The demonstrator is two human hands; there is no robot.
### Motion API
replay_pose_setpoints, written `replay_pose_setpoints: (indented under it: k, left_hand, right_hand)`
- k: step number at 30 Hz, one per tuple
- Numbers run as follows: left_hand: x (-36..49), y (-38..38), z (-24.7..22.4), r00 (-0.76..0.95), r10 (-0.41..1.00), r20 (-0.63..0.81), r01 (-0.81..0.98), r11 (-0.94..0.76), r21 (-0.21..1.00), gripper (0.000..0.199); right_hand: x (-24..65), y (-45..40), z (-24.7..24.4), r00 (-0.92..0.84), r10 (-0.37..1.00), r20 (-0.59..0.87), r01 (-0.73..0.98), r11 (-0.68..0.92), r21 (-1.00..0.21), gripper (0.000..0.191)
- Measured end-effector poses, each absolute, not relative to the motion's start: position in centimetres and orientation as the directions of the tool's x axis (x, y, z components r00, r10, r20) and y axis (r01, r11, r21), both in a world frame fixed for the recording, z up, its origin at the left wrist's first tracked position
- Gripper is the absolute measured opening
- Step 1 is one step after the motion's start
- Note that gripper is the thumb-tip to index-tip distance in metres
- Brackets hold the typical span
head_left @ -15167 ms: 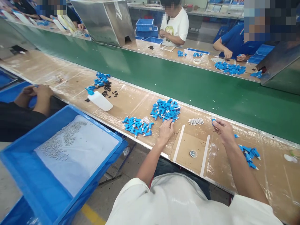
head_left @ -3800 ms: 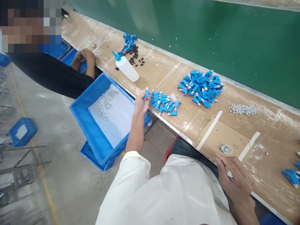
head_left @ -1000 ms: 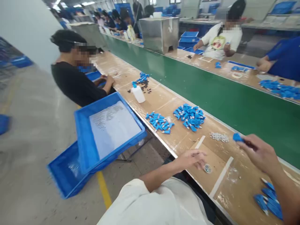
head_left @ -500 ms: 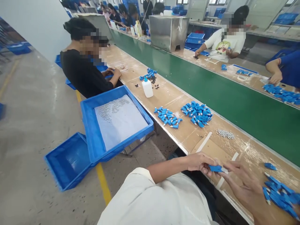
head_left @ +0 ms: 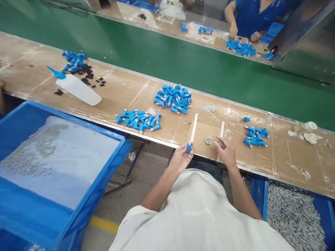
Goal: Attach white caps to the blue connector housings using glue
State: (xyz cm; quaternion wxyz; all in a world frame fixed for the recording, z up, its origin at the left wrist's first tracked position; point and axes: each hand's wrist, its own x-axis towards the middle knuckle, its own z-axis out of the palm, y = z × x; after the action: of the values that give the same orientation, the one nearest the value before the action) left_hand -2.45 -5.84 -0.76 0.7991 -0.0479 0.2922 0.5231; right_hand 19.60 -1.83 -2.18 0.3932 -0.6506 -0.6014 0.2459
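Note:
My left hand (head_left: pixel 181 157) grips a small blue plastic part (head_left: pixel 188 147) with a white tip, held upright at the table's front edge. To its right, my right hand (head_left: pixel 226 150) has its thumb and fingers drawn together; whatever may be between the fingertips is too small to make out. Just left of those fingertips sits a small round clear dish (head_left: pixel 208 141) with something dark grey in it. It stands on a cardboard mat (head_left: pixel 202 134) between two white strips. A clear round lid (head_left: pixel 228 133) lies behind my right hand.
Piles of blue parts (head_left: pixel 174 98) lie left and right of the mat, with small grey pieces (head_left: pixel 209 108) behind it. A white bottle (head_left: pixel 78 90) stands far left. Blue bins (head_left: pixel 119 146) flank me. Beyond the green conveyor (head_left: pixel 146 55), a person in blue (head_left: pixel 255 17) handles similar parts.
My view has swung right and down. My hands were together around the blue part; now they are apart, the left keeping the part and the right beside the round dish.

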Motion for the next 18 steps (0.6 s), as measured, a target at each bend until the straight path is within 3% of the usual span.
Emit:
replay_pose_setpoints:
  k: [6,12,18]
  left_hand:
    - [-1.7,-4.7,-1.4,0.323,0.717,-0.617,-0.842,0.516,0.159,0.02]
    - [-1.5,-4.5,-1.5,0.278,0.71,-0.647,-0.867,0.475,0.148,0.028]
    - [-1.6,-4.4,-1.2,0.252,0.74,-0.623,-0.889,0.432,0.153,0.013]
  right_hand:
    - [18.5,-1.1,-2.8,0.168,0.979,0.118,0.604,-0.008,-0.797,0.048]
    - [18.0,-0.4,-2.6,0.168,0.971,0.17,0.627,0.028,-0.779,0.033]
    - [17.7,0.7,-3.3,0.158,0.95,0.271,0.655,0.105,-0.748,0.024]
